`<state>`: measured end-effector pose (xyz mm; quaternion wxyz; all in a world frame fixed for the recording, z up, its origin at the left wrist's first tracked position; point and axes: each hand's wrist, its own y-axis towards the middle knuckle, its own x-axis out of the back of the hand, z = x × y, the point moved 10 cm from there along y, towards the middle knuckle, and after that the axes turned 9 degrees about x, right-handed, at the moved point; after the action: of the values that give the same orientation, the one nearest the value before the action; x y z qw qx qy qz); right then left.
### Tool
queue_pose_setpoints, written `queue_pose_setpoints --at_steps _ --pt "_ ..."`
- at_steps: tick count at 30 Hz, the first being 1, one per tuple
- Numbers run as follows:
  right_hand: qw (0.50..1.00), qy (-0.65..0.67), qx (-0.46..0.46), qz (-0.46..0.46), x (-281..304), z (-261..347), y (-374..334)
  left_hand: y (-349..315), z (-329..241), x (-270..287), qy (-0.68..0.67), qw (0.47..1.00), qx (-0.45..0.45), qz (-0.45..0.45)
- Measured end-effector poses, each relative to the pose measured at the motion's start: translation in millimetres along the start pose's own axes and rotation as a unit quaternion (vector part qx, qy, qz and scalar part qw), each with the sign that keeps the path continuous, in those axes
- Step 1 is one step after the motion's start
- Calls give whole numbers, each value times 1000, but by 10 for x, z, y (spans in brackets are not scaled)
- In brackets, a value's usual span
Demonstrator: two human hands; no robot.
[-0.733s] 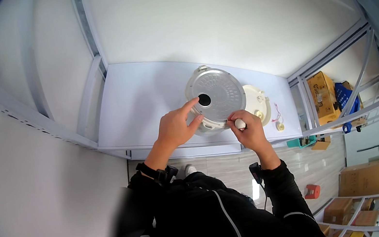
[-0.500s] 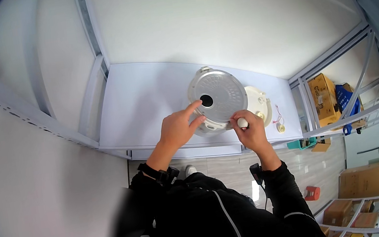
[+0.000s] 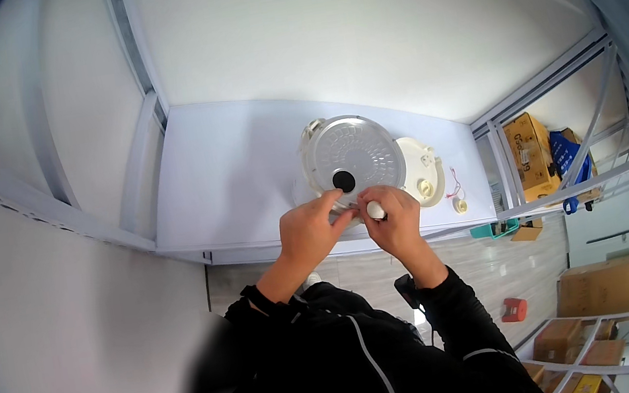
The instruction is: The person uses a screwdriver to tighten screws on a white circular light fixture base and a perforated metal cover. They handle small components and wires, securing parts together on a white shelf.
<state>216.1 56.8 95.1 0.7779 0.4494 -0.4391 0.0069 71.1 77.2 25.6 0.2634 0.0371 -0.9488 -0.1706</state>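
Note:
A round silver metal lid (image 3: pixel 364 148), which looks like part of a rice cooker, lies on the white bench with a dark round spot near its front left. My left hand (image 3: pixel 310 234) grips its near rim, index finger over the edge and thumb beside it. At the same rim, my right hand (image 3: pixel 396 225) is closed around a white-handled screwdriver (image 3: pixel 376 210), rounded handle end up; its shaft and tip are hidden. Just right of the lid sits a cream round cover (image 3: pixel 431 171) with a small round fitting.
A small cream part (image 3: pixel 460 206) with red wires lies at the right of the white bench (image 3: pixel 223 186). Beyond the bench's right end are a frame with cardboard boxes (image 3: pixel 527 152), a blue bag (image 3: pixel 569 158) and a teal bin (image 3: pixel 490 230). A red stool (image 3: pixel 514 310) stands on the floor.
My right hand and the screwdriver have moved left along the rim, close to my left hand. The lid has turned or tilted slightly; my left fingers have shifted down and right.

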Motion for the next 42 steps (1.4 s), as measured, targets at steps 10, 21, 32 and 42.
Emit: queue_pose_setpoints --at_steps 10,21,32,42 --pt "999 -19 33 -7 -55 64 -152 -86 -45 -43 -43 998 -34 -45" --pt "998 -15 60 -21 -23 107 -181 -79 0 -41 -55 997 -41 -27" --pt "997 -16 77 -15 -17 177 -131 -88 -25 -18 -65 996 -49 -38" --pt "998 8 62 -10 -13 131 -151 -116 -18 -8 -76 995 -46 -47"
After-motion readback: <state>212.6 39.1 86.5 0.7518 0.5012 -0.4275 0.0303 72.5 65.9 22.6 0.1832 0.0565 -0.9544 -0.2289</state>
